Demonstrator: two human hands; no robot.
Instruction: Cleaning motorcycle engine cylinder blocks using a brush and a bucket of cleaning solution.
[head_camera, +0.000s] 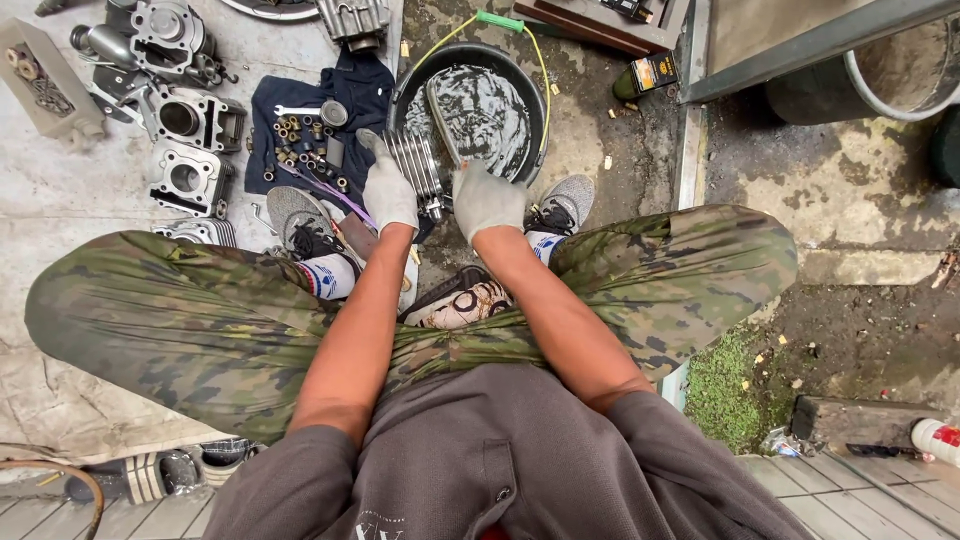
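Left hand (388, 190): gloved, fingers loose on the finned metal engine part (420, 168), resting on its left edge, no firm grip showing.
Right hand (484, 200): gloved too, lying flat on the part's right side at the basin rim (unclenched, grasping nothing).
Finned part: leaning against the near-left rim of the black basin (535, 85).
Basin: dark liquid inside, just beyond the grey shoes.
Left of it: dark cloth (370, 85) carrying bolts and a wrench (298, 110).
Far left: engine casings (190, 120) on the concrete floor.

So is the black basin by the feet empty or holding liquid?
Holding liquid: the black basin shows a dark, rippled, reflective surface across its inside.
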